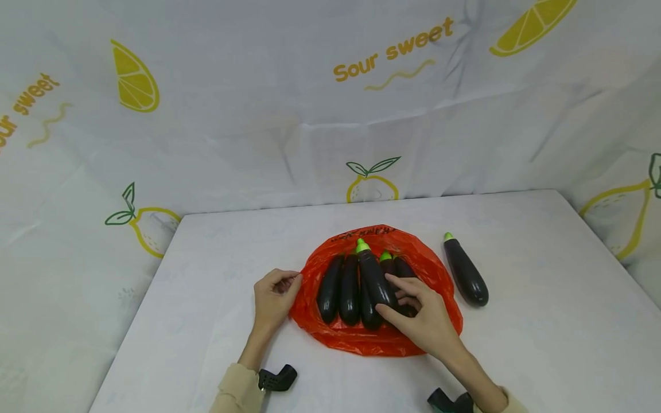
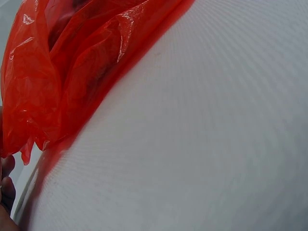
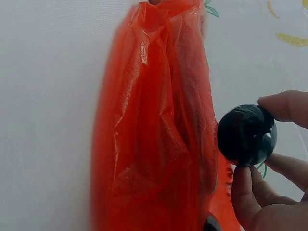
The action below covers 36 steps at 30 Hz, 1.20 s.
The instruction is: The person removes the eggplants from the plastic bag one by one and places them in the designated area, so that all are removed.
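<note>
A red plastic bag (image 1: 361, 343) lies spread open in the head view, with several dark purple eggplants (image 1: 349, 292) side by side in it. My left hand (image 1: 273, 299) pinches the bag's left rim between thumb and fingers; in the left wrist view only bits of its fingers (image 2: 6, 188) show below the red plastic. Over the bag, my right hand (image 1: 431, 322) grips one eggplant (image 1: 375, 276) by its thick lower part, its green stem end pointing away. The right wrist view shows this eggplant's round end (image 3: 247, 134) between thumb and fingertips, beside the bag's side.
One more eggplant (image 1: 466, 272) lies on the white table (image 1: 542, 321), to the right of the bag. A white cloth (image 1: 232, 155) printed with lemons hangs behind the table. Black wrist devices (image 1: 277, 378) sit at both wrists.
</note>
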{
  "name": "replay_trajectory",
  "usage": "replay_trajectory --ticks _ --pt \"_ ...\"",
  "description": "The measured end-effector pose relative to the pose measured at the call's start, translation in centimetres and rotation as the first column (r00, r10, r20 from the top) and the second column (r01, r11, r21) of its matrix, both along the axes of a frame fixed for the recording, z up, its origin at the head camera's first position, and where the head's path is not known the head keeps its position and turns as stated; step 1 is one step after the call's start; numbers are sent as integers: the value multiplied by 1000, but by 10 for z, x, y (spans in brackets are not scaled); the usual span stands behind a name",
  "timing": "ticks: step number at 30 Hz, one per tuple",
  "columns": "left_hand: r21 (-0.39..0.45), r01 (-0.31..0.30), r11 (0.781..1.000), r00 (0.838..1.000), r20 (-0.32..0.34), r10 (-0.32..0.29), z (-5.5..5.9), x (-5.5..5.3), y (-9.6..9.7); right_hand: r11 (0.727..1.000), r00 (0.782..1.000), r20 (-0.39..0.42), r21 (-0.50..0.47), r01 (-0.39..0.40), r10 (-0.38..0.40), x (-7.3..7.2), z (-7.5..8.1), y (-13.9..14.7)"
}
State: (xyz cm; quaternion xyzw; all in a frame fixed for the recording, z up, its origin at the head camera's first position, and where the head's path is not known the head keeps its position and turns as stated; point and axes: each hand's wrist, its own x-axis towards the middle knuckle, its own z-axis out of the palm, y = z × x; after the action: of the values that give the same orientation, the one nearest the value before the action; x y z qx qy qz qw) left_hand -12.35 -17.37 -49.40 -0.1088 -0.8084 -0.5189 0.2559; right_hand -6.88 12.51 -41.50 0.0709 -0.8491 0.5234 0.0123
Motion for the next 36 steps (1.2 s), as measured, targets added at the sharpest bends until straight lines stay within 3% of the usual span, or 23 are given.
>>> replay_trajectory --ticks 7,29,36 --pt "6 11 1000 1000 -3 -11 -5 -1 -4 1000 1000 -26 24 -1 1 3 4 2" --pt "11 20 1000 1000 4 -20 -3 -1 -4 997 997 -64 63 46 -41 1 10 14" --pt "13 24 1000 1000 -1 -24 -3 -2 -4 993 986 -146 79 89 -77 -1 10 24"
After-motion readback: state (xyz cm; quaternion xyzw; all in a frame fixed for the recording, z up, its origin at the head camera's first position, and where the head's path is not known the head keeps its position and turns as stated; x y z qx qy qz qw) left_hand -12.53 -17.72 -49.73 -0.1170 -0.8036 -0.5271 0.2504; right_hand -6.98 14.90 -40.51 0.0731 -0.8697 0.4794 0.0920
